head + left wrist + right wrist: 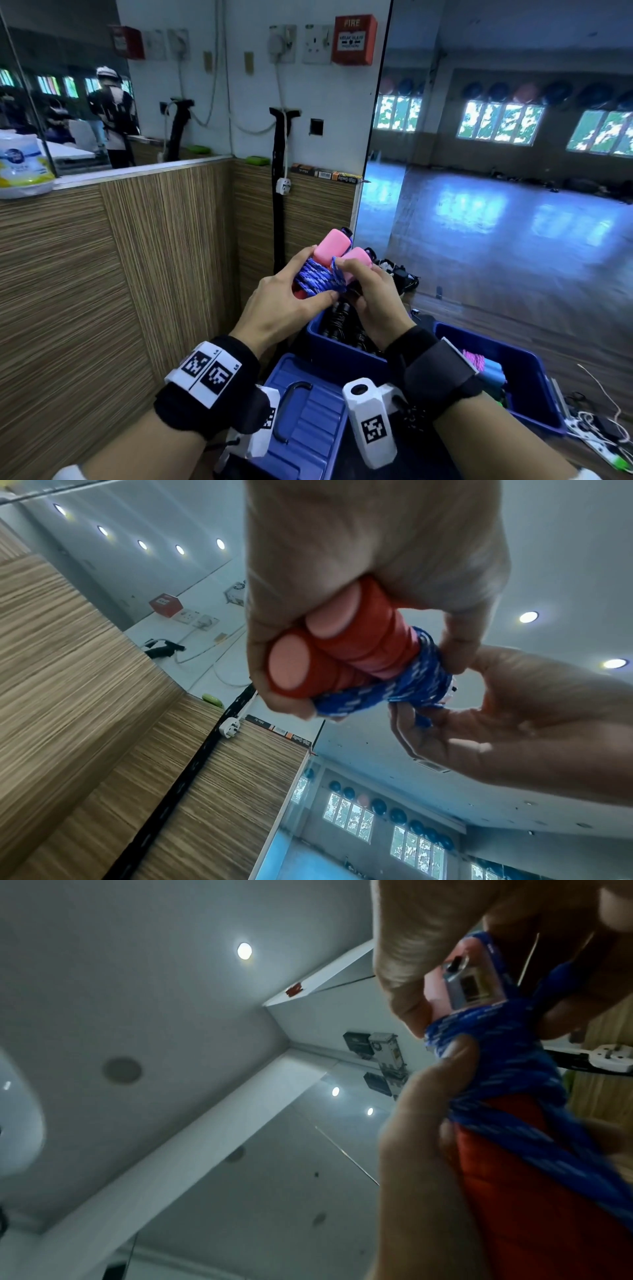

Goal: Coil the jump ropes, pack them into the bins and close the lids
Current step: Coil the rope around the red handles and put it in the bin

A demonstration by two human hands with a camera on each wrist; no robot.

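A jump rope with two pink handles [331, 246] and blue-and-white cord [317, 279] wound round them is held in the air above the bins. My left hand [287, 298] grips the handles' red grips [346, 647] and the wound cord [404, 688]. My right hand [366, 287] pinches the cord's loose end [339, 274] at the bundle; in the right wrist view its fingers pull the cord [507, 1053] next to a handle's small counter display [469, 985]. Below, an open blue bin [318, 337] holds black ropes [339, 322].
A blue lid [301, 421] with a black handle lies in front of that bin. A second open blue bin [534, 380] at the right holds pink and teal items. Cables and a power strip [596, 435] lie on the floor at the right. A wood-panelled wall [137, 257] stands at the left.
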